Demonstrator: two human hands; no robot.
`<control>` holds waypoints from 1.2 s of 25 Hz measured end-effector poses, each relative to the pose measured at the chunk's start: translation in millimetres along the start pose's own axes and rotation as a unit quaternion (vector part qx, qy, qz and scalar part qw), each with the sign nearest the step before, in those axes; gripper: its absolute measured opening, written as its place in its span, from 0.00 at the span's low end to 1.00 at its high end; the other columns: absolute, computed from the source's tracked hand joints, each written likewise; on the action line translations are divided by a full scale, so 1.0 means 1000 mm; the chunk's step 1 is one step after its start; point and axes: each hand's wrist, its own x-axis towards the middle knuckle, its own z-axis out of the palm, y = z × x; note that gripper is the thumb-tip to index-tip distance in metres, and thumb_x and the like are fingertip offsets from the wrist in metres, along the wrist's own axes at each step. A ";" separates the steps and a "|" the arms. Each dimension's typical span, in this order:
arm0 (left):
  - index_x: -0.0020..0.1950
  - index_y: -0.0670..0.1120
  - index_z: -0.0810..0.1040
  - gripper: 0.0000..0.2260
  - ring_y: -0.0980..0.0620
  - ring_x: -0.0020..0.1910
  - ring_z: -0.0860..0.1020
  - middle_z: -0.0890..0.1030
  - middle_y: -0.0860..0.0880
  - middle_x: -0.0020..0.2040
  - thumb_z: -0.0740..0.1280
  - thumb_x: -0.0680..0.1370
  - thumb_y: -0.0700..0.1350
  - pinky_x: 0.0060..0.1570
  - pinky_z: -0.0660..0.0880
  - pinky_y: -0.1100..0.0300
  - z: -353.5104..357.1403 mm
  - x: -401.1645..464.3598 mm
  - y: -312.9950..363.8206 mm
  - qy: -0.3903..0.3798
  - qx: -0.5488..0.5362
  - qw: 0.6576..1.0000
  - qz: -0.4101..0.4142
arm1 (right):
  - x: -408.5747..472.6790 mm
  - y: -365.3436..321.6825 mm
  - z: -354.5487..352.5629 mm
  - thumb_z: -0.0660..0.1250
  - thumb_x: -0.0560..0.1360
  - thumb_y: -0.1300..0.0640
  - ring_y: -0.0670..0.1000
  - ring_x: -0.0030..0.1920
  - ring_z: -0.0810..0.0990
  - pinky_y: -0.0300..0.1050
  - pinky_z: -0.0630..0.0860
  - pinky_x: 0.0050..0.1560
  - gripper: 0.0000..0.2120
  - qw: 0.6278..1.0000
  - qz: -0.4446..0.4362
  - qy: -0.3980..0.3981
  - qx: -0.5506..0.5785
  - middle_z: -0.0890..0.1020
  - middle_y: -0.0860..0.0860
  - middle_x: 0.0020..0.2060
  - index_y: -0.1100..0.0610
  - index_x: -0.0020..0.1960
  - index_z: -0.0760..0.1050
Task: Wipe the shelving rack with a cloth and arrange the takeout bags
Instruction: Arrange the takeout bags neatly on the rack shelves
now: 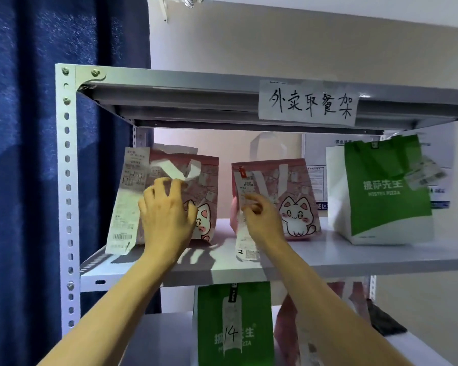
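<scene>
Two pink cat bags (180, 196) (288, 199) upright, side by side, middle shelf (354, 257) | left hand (167, 215) spread on left bag's front | right hand (262, 220) pinching right bag's hanging receipt (245, 207) | each bag directly ahead of its hand.

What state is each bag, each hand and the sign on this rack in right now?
Left pink cat bag: upright, receipt hanging.
Middle pink cat bag: upright.
Green pizza bag: upright, right end.
Left hand: fingers spread on left bag.
Right hand: pinching the receipt.
Paper sign: stuck to top shelf.
</scene>
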 end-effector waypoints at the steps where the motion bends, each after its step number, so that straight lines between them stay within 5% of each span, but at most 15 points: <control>1: 0.60 0.46 0.75 0.13 0.42 0.54 0.70 0.75 0.44 0.58 0.66 0.76 0.47 0.54 0.71 0.45 0.002 -0.001 0.008 -0.010 -0.013 1.000 0.001 | 0.001 0.002 -0.009 0.63 0.81 0.61 0.49 0.48 0.82 0.38 0.80 0.44 0.14 1.000 0.001 0.005 0.001 0.82 0.50 0.57 0.49 0.64 0.78; 5: 0.56 0.48 0.77 0.09 0.47 0.47 0.77 0.81 0.48 0.51 0.65 0.77 0.47 0.47 0.76 0.49 0.028 -0.009 0.034 -0.095 -0.129 0.987 0.003 | -0.001 0.020 -0.041 0.65 0.81 0.62 0.47 0.44 0.83 0.39 0.82 0.41 0.15 1.000 0.012 0.012 0.009 0.83 0.47 0.49 0.41 0.54 0.77; 8: 0.64 0.45 0.76 0.14 0.47 0.54 0.79 0.82 0.47 0.58 0.65 0.79 0.46 0.53 0.76 0.51 0.057 -0.016 0.056 -0.166 -0.205 0.965 -0.018 | -0.003 0.038 -0.073 0.66 0.80 0.60 0.39 0.32 0.78 0.30 0.73 0.31 0.12 0.999 0.020 0.044 -0.005 0.82 0.45 0.39 0.43 0.56 0.78; 14: 0.66 0.42 0.72 0.15 0.43 0.54 0.79 0.79 0.42 0.62 0.63 0.80 0.45 0.52 0.77 0.49 0.113 -0.020 0.094 -0.193 -0.246 0.947 -0.071 | 0.009 0.065 -0.155 0.65 0.79 0.62 0.39 0.27 0.74 0.33 0.71 0.27 0.12 0.994 0.020 0.100 -0.030 0.82 0.43 0.36 0.48 0.57 0.79; 17: 0.60 0.43 0.72 0.10 0.42 0.49 0.80 0.79 0.39 0.59 0.63 0.80 0.44 0.43 0.80 0.53 0.133 -0.019 0.113 -0.149 -0.258 0.947 -0.117 | 0.019 0.078 -0.208 0.65 0.79 0.64 0.41 0.36 0.79 0.36 0.78 0.38 0.10 0.985 0.003 0.166 -0.040 0.82 0.44 0.39 0.53 0.56 0.80; 19: 0.65 0.39 0.69 0.16 0.37 0.54 0.79 0.76 0.36 0.62 0.64 0.79 0.42 0.48 0.81 0.43 0.142 -0.016 0.117 -0.129 -0.242 0.948 -0.161 | 0.025 0.090 -0.244 0.65 0.80 0.63 0.50 0.45 0.81 0.50 0.82 0.50 0.08 0.977 -0.003 0.211 -0.031 0.82 0.49 0.44 0.52 0.54 0.77; 22: 0.65 0.34 0.69 0.18 0.32 0.51 0.79 0.76 0.33 0.60 0.65 0.78 0.41 0.46 0.80 0.37 0.156 -0.008 0.117 -0.114 -0.215 0.948 -0.205 | 0.036 0.112 -0.296 0.67 0.79 0.61 0.55 0.50 0.79 0.57 0.80 0.55 0.05 0.951 -0.030 0.305 -0.046 0.78 0.52 0.49 0.53 0.53 0.74; 25: 0.60 0.35 0.74 0.14 0.35 0.41 0.80 0.81 0.34 0.52 0.64 0.79 0.43 0.35 0.78 0.47 0.165 -0.001 0.116 -0.117 -0.219 0.937 -0.245 | 0.050 0.133 -0.339 0.69 0.78 0.56 0.55 0.53 0.76 0.61 0.75 0.60 0.10 0.922 -0.005 0.381 -0.065 0.75 0.51 0.51 0.55 0.56 0.71; 30: 0.66 0.39 0.75 0.18 0.41 0.36 0.79 0.81 0.38 0.54 0.65 0.80 0.48 0.27 0.77 0.54 0.174 0.007 0.113 -0.111 -0.278 0.901 -0.313 | 0.072 0.157 -0.373 0.68 0.80 0.49 0.52 0.64 0.74 0.56 0.70 0.70 0.20 0.963 0.024 0.262 -0.052 0.77 0.52 0.65 0.55 0.69 0.71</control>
